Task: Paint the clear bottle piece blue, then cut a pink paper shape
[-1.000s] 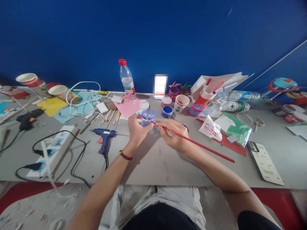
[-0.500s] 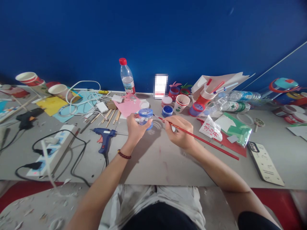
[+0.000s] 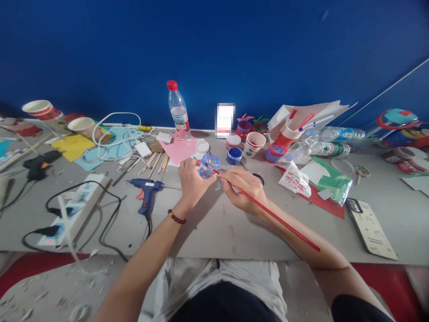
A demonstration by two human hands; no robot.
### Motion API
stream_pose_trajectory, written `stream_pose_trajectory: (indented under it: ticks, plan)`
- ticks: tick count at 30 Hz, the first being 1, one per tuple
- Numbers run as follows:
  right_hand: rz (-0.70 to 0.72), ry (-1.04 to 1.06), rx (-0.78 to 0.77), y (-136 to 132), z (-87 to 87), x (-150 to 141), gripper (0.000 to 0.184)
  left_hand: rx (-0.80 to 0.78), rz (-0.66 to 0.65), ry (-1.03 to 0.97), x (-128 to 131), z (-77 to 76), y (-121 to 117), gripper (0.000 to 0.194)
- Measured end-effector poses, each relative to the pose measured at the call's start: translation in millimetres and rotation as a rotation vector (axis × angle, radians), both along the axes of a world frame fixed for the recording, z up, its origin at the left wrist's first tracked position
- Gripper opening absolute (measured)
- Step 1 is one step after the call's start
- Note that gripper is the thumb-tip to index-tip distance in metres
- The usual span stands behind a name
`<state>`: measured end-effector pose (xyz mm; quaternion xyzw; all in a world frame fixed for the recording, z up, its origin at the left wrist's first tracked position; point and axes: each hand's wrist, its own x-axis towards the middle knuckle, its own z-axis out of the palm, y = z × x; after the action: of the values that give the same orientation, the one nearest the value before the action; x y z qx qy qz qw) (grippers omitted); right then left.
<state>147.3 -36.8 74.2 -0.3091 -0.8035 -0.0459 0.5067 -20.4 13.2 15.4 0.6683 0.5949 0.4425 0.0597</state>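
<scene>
My left hand [image 3: 194, 182] is closed around a small clear plastic cup [image 3: 210, 161] with a blue-painted rim, tilted so its mouth leans to the right. In my right hand [image 3: 246, 188] is a long red paintbrush [image 3: 278, 218], pinched near its bristle end. The brush's tip is at the cup, partly behind my left thumb, so I cannot tell whether it touches the wall. Just beyond my right hand stands an open jar of blue paint [image 3: 234, 155]. A paper cup [image 3: 254, 144] sits beside the jar.
A blue glue gun [image 3: 145, 194] and a power strip [image 3: 76, 210] with cables lie on the left. Behind is a red-capped bottle [image 3: 178, 109]. A phone [image 3: 371, 228], plastic bottles [image 3: 330, 148] and paper scraps are on the right. Scissors [image 3: 256, 175] lie beyond my right hand.
The brush was drawn away from the cup half a second ago and is now back at it. The cup has gone from upright to tilted, and the brush handle's end has swung toward me.
</scene>
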Motion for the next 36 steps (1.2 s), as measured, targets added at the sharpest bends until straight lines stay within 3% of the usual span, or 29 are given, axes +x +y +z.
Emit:
stream_pose_trajectory:
  ticks: [17, 36]
  plan:
    - [-0.094, -0.019, 0.058, 4, 6.1, 7, 0.020, -0.075, 0.034, -0.165, -8, -1.3, 9, 0.045]
    - [-0.018, -0.054, 0.020, 1, -4.6, 2, 0.027, 0.058, -0.015, 0.155, -1, -2.2, -2, 0.045]
